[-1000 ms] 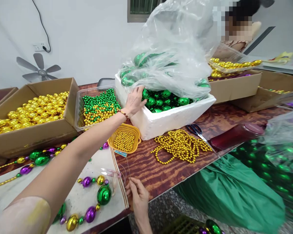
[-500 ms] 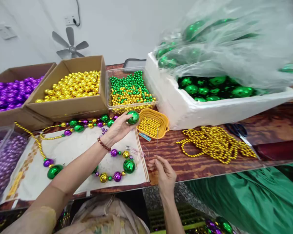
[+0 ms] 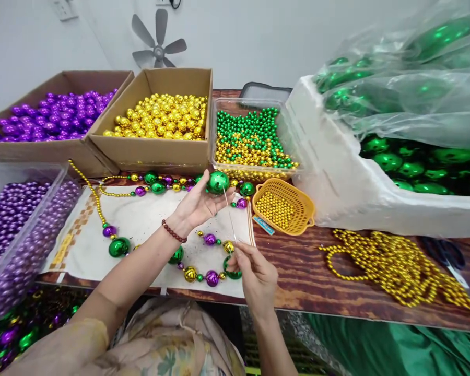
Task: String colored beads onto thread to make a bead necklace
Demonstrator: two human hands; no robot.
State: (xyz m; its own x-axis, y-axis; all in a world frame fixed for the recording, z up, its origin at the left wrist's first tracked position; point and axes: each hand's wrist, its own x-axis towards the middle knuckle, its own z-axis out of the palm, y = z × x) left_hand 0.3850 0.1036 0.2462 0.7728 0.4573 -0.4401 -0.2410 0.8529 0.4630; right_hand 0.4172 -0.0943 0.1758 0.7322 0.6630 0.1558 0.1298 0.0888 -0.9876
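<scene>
My left hand holds a large shiny green bead at its fingertips, above a white cloth. My right hand pinches a thin needle that points up toward that green bead. On the cloth lies a strand of green, purple and gold beads, curving round below my hands. A bracelet of dark beads circles my left wrist.
Cardboard boxes of purple balls and gold balls stand at the back. A clear tray of small green and gold beads, a yellow basket, a white foam box of green balls, gold bead strands and a purple-bead tub surround the cloth.
My left hand took a green bead from the foam box and brought it back over the cloth. My right hand raised the needle to it. The view swung left.
</scene>
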